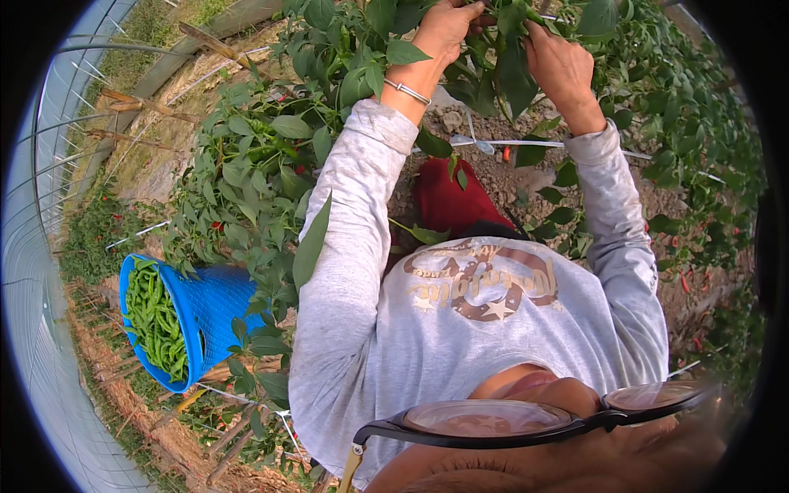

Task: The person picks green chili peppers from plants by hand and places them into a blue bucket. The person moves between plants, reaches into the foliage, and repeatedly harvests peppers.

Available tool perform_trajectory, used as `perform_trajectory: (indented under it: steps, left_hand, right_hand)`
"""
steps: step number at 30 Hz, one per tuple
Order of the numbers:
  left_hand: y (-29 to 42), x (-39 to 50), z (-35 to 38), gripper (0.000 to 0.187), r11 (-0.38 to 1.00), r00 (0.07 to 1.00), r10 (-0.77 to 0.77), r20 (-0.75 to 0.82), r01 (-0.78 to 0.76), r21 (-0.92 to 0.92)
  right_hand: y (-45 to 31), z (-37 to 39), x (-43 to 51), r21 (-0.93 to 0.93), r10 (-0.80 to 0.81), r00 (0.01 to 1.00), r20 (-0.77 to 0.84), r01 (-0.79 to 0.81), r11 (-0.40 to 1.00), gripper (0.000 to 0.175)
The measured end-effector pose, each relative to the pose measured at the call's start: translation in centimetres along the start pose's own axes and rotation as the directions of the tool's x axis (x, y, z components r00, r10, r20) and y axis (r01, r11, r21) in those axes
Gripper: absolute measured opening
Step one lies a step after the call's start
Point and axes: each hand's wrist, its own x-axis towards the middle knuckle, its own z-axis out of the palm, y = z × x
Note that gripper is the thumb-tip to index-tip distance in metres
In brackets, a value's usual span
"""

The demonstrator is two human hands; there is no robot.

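Note:
At the top, my left hand (pixel 450 28), with a silver bracelet (pixel 407 90) on its wrist, has its thumb and fingers closed among the stems of a green pepper plant (pixel 511 68). Leaves partly cover those fingertips. My right hand (pixel 560 65) is on the other side of the same plant, its fingers bent round the foliage. Whether either hand holds a pepper cannot be told. Long green peppers (pixel 268 137) hang in the plants left of my left arm. At the left, a blue bucket (pixel 225 302) holds many picked green peppers (pixel 154 317) and appears tilted in this view.
White strings (pixel 548 143) run through the rows. Pepper plants with some red peppers (pixel 684 282) stand at the right. Wooden stakes (pixel 212 43) and the hoops and plastic sheet of a tunnel (pixel 37 246) are at the left. Bare soil (pixel 487 169) shows between the rows.

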Motion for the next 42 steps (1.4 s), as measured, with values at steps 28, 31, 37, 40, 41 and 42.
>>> perform_trajectory:
  steps: [28, 31, 37, 40, 41, 42]
  left_hand:
    - [1.4, -2.3, 1.2, 0.026, 0.995, 0.998, -0.054, -0.033, 0.057, 0.085]
    - [0.5, -1.2, 0.7, 0.024, 1.000, 1.000, -0.011, -0.009, 0.011, -0.022]
    - [0.5, -2.7, 1.5, 0.022, 0.990, 0.984, 0.121, 0.131, -0.128, 0.050]
    - [1.5, -4.2, 2.2, 0.023, 0.979, 0.977, 0.181, 0.113, -0.190, 0.074]
    - [1.6, -4.6, 2.4, 0.023, 0.966, 0.962, 0.230, 0.146, -0.244, 0.084]
    - [1.9, -4.8, 2.4, 0.024, 0.971, 0.983, 0.140, 0.121, -0.160, 0.178]
  right_hand:
    - [0.3, -17.4, 3.4, 0.511, -0.578, 0.816, -0.035, 0.511, 0.691, 0.025]
    - [1.0, -13.1, -3.4, 0.587, -0.639, 0.524, 0.562, 0.291, 0.755, 0.019]
    - [0.6, -9.5, -2.6, 0.732, -0.221, 0.966, -0.136, 0.248, 0.634, 0.025]
    - [-2.1, -8.5, 2.0, 0.570, 0.153, 0.800, -0.581, 0.266, 0.778, 0.013]
    - [-1.8, -8.5, 3.0, 0.593, 0.199, 0.803, -0.562, 0.223, 0.774, 0.013]
    - [-1.3, -8.4, 4.0, 0.615, 0.245, 0.804, -0.542, 0.181, 0.767, 0.013]
